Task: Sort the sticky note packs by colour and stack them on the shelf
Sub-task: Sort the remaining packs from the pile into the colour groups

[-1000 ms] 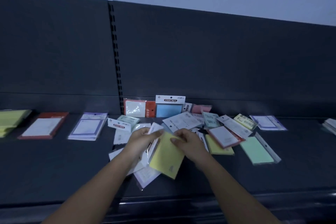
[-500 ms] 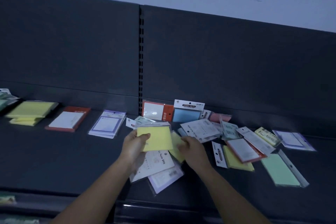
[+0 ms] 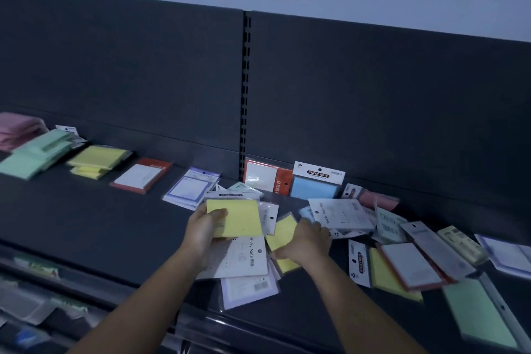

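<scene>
Holding a yellow pack (image 3: 238, 217) just above the loose heap, the left hand (image 3: 205, 228) pinched its left edge, thumb on top & fingers curled underneath. The right hand (image 3: 309, 241) was down on a 2nd yellow pack (image 3: 283, 231) in the heap. Its thumb lay across the lower part & its fingers bent over the right side, i.e. gripping it. That pack sat tilted, partly on the white-backed packs (image 3: 244, 259) below the left hand.

Everything lay on the dark shelf (image 3: 86, 224). The sorted row ran along the left, from the far end in:
- pink stack (image 3: 17, 129)
- green stack (image 3: 37, 152), just beside the pink
- yellow stack (image 3: 97, 156)
- red-edged pack (image 3: 142, 175)
- purple-bordered stack (image 3: 191, 188), nearest the left hand

A red pack (image 3: 265, 178) & a blue pack (image 3: 316, 181) w/ a "STICKY NOTE" header stood upright, side by side, against the back panel (image 3: 373, 95).

Right of the hands the unsorted packs overlapped. A red-framed pack (image 3: 411, 267) lay on top of another yellow pack (image 3: 385, 279). A large green pack (image 3: 482, 310) lay flat near the shelf's front edge. More pale packs farther right were too blurred to make out.
</scene>
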Motion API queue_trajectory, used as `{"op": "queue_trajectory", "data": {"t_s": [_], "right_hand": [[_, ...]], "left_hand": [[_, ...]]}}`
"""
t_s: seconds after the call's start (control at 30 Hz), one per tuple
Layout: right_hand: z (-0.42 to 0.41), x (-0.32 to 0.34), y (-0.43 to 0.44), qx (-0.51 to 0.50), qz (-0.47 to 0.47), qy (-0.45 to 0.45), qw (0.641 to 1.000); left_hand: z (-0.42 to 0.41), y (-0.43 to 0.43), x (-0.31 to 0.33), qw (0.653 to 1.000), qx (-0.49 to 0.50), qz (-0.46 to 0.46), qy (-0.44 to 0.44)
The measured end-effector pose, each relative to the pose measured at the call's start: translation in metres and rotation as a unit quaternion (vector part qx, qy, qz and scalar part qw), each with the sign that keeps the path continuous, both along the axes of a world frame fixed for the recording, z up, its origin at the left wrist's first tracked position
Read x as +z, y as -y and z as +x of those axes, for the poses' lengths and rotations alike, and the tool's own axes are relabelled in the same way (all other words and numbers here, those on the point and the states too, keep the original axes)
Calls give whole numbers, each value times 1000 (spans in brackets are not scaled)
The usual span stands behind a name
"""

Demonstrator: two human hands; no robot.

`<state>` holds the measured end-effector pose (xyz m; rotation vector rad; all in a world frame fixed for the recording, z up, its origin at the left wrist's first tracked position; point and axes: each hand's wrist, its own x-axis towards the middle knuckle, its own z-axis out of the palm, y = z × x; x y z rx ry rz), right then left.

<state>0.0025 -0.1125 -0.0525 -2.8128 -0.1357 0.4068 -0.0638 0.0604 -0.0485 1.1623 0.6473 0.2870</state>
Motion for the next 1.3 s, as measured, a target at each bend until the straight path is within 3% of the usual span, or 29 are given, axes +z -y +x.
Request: {"op": "queue_trajectory", "data": {"t_s": [0.13, 0.23, 0.3, 0.37, 0.43, 0.5, 0.63, 0.8, 1.0, 1.3], "right_hand": [[1, 9, 8, -6, 132, 3, 991], [1, 26, 15, 3, 144, 151, 978], [2, 39, 14, -6, 236, 217, 947], [3, 52, 4, -10, 392, 172, 904], [0, 59, -14, -21, 543, 34, 838], [-8, 56, -36, -39, 602, -99, 792], [-33, 41, -78, -55, 614, -226, 754], [-63, 34, -137, -39, 629, -238, 739], [-105, 35, -222, -25, 586, -138, 798], [-161, 27, -338, 34, 567, -214, 795]], "left_hand": [[-7, 3, -1, 1000, 27, 6, 11], [-13, 6, -1, 998, 58, 19, 14], [-18, 8, -3, 996, 80, 27, 7], [-23, 9, -1, 994, 102, 29, 3], [-29, 6, 4, 992, 122, 26, 3], [-38, -1, 10, 990, 137, 22, 1], [-64, -20, 13, 988, 150, 31, -10], [-99, -59, 16, 987, 158, 33, 10], [-138, -138, 23, 981, 183, 61, 29], [-181, -248, 26, 971, 223, 78, 47]]}}
